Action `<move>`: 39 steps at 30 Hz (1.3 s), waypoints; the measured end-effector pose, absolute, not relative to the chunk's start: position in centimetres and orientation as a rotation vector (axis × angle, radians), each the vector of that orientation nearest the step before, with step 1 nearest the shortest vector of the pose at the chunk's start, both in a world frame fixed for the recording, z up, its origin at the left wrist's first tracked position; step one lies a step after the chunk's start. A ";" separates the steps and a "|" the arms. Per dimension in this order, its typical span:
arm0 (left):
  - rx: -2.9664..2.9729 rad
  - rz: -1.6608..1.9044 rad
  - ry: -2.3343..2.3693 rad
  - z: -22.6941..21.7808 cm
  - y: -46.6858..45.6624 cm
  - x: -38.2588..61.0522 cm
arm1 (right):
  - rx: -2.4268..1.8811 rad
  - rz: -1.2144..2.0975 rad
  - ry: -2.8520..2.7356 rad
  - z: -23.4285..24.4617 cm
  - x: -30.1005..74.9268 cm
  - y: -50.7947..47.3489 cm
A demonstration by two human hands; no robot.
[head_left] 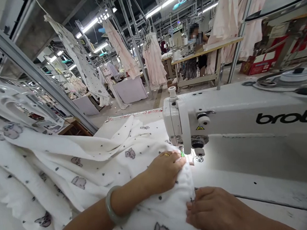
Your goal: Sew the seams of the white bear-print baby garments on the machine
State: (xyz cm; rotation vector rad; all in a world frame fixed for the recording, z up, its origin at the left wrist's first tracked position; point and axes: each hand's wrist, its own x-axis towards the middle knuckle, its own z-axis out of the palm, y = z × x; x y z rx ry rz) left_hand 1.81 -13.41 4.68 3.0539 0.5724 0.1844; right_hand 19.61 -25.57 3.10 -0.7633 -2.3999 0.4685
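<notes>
White cloth (94,166) with grey prints lies on the table (250,189), its edge at the foot (190,159) of the machine (235,110). Flat, fingers together, the left hand (164,172) presses the cloth at 9 o'clock of the foot. The right hand (212,208), at 5 o'clock, pinches the folded edge. Feeding a seam looks to be the step in hand; going on calls for both hands guiding that edge straight toward 12 o'clock.

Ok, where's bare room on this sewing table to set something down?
Bare table lies right of the presser foot, under the machine arm and beyond the right hand. Left of the foot is crowded: printed fabric covers everything, with the left hand pressing it.
</notes>
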 end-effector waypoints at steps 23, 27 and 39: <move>3.379 0.094 0.302 5.3 -14.6 2.2 | -0.648 -0.228 -2.280 0.6 20.1 -24.3; 3.489 0.250 0.061 5.3 -14.3 2.8 | -0.680 -0.444 -2.365 0.8 20.2 -25.2; 2.989 0.529 0.553 4.8 -15.1 1.9 | -0.780 -0.211 -2.437 -0.8 20.4 -24.2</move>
